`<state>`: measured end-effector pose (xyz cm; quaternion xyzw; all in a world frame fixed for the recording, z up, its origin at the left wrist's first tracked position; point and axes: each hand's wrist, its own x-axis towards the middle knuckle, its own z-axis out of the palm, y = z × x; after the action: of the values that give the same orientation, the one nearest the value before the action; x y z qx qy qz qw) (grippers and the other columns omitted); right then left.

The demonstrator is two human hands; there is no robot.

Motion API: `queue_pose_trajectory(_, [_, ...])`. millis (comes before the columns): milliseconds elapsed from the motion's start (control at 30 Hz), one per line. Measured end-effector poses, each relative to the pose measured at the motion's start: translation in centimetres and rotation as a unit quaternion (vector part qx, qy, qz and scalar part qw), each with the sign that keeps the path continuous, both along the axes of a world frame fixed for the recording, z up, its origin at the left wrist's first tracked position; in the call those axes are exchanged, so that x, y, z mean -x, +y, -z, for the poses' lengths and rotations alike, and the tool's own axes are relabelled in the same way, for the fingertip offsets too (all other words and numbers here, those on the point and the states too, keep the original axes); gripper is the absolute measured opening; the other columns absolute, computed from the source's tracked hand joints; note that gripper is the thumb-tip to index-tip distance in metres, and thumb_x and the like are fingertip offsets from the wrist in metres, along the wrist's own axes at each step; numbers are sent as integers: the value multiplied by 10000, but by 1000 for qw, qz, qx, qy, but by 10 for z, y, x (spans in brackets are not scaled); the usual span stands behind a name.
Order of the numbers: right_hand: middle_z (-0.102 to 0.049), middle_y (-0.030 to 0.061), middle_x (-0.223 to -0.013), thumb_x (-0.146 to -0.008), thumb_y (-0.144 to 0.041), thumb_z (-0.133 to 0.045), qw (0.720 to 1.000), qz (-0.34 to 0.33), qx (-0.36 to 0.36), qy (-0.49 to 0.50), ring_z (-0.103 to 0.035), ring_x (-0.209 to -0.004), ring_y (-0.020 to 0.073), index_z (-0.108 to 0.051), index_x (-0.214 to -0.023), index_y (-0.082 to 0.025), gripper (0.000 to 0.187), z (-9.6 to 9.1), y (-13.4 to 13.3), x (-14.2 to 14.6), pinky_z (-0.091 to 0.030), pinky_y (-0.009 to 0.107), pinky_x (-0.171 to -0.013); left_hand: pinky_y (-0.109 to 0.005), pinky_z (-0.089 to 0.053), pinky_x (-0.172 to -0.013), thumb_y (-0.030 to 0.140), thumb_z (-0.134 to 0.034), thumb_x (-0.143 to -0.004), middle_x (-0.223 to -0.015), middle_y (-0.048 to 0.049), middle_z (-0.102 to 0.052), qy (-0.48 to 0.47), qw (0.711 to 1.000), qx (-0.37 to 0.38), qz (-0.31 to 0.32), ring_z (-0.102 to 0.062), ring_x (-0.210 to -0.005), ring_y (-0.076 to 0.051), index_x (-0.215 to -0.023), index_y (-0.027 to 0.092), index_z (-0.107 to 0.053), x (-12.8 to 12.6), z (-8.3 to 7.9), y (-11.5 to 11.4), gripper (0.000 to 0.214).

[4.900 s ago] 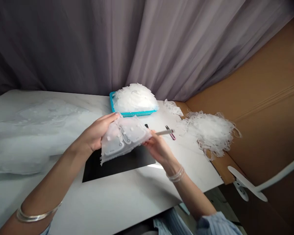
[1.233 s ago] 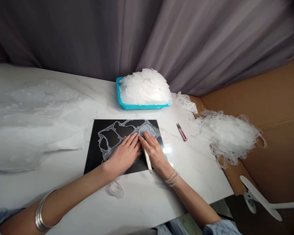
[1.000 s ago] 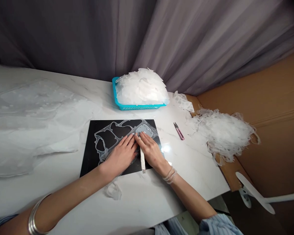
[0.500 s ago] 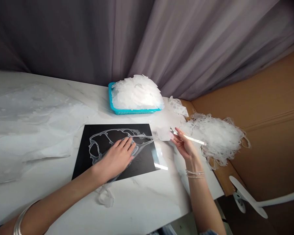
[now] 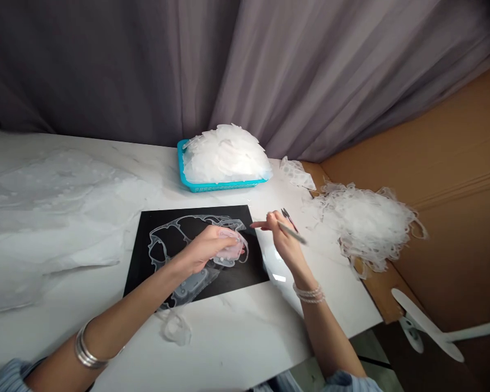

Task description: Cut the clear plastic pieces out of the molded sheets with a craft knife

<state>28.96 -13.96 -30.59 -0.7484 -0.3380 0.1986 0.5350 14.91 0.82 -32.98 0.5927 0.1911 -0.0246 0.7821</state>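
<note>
My left hand (image 5: pixel 212 247) is closed on a translucent, rounded flat piece (image 5: pixel 227 255) with small holes, above the black mat (image 5: pixel 249 275). A see-through sheet with cut-outs (image 5: pixel 183 223) lies on the mat beneath and beside that hand. Another clear piece (image 5: pixel 194 286) with holes shows under my left wrist. My right hand (image 5: pixel 283 234), to the right of the mat, holds a slim silver-grey stick-like tool (image 5: pixel 293 233), its index finger pointing left. Blur hides the tool's exact kind. Small dark-tipped snips (image 5: pixel 289 219) lie on the table just behind the right hand.
A blue basket (image 5: pixel 182 166) at the back is heaped with translucent pieces (image 5: pixel 226 155). Tangled clear offcuts (image 5: pixel 375 223) pile up at the right by a cardboard wall (image 5: pixel 445 152). Large whitish plastic sheeting (image 5: pixel 57 218) covers the left, and a loose scrap (image 5: pixel 176 329) lies in front.
My left hand has lifted off the sheet and now grips a translucent piece. My right hand has moved left toward the mat, still with the slim tool; the stretched strip between the hands has slackened.
</note>
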Motion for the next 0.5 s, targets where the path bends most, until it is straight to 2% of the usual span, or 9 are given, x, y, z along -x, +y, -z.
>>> queue_pose_trajectory(67, [-673, 6, -680, -888, -506, -603, 999, -17, 40, -7, -680, -741, 199, -385, -703, -233, 394, 8, 9, 0, -494, 309, -709, -297, -517, -707, 332, -654, -793, -830, -94, -737, 1, 998, -53, -15, -687, -767, -184, -849, 117, -726, 1, 2, -2, 233])
queue_pose_trajectory(133, [-557, -52, -603, -821, -461, -689, 997, -55, 46, 25, -600, -631, 156, -314, -694, -243, 452, 14, 16, 7, -429, 253, -602, -258, -439, -597, 321, -642, -788, -681, -28, -665, -2, 993, -112, -32, -608, -640, -144, -728, 130, -684, 1, 3, -3, 205])
queue_pose_trajectory(200, [-455, -76, -593, -805, -421, -706, 997, -59, 27, 34, -489, -576, 111, -272, -688, -244, 483, 20, 19, 18, -367, 224, -556, -239, -343, -535, 301, -623, -786, -577, 26, -563, -7, 985, -167, -47, -510, -562, -112, -635, 148, -621, 0, 4, -5, 215])
queue_pose_trajectory(300, [-364, -72, -610, -853, -379, -645, 999, -31, 4, -20, -365, -577, 88, -246, -674, -239, 459, 25, 18, 32, -317, 219, -550, -240, -267, -513, 266, -591, -789, -515, 55, -474, -11, 971, -229, -72, -422, -518, -93, -562, 160, -561, 0, 2, -10, 252])
queue_pose_trajectory(400, [-362, -51, -642, -911, -332, -535, 993, -18, 14, -116, -338, -607, 102, -274, -668, -230, 370, 30, 13, 35, -312, 238, -566, -244, -311, -545, 249, -578, -802, -544, 37, -542, -19, 957, -269, -107, -475, -554, -111, -579, 163, -604, 0, -1, -14, 240])
queue_pose_trajectory(500, [-382, -38, -639, -920, -304, -476, 988, 9, 21, -155, -355, -609, 118, -308, -650, -226, 328, 34, 5, 20, -302, 257, -565, -267, -431, -703, 267, -577, -837, -754, -23, -710, -28, 945, -284, -161, -617, -744, -174, -760, 166, -709, 2, -5, -9, 183])
